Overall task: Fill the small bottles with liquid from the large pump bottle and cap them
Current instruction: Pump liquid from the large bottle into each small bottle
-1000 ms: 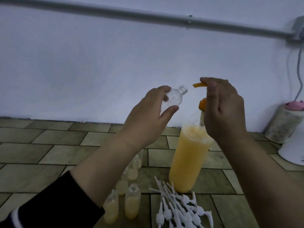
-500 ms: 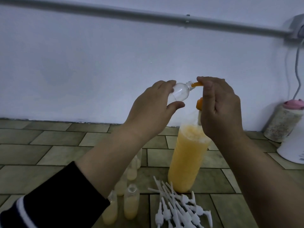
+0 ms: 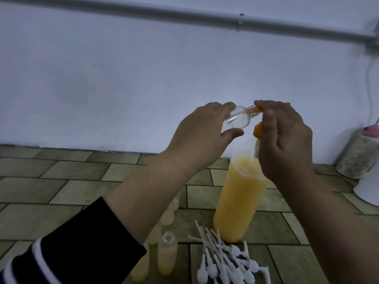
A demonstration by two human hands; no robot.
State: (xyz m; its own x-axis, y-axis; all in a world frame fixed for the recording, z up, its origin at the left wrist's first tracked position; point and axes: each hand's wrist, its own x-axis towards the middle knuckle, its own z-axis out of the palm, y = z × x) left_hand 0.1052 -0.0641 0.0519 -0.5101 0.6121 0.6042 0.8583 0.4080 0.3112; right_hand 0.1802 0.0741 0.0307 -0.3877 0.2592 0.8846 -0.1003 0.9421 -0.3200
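With the empty clear small bottle point(image 3: 93, 119) tilted and its neck over the orange pump spout point(image 3: 318, 109), filling just beginning: no liquid visible inside. Left hand point(image 3: 202, 136) fingers and thumb curled round that bottle, held up over the tiled floor point(image 3: 61, 181). Right hand point(image 3: 285, 136) fingers curled over the large pump bottle point(image 3: 240, 197) head. Several part-filled small bottles point(image 3: 167, 257) uncapped below; white pump caps point(image 3: 223, 261) heaped beside. Capping all left. Floor room open leftward; pale containers point(image 3: 359, 158) at right, wall point(image 3: 143, 78) close behind.
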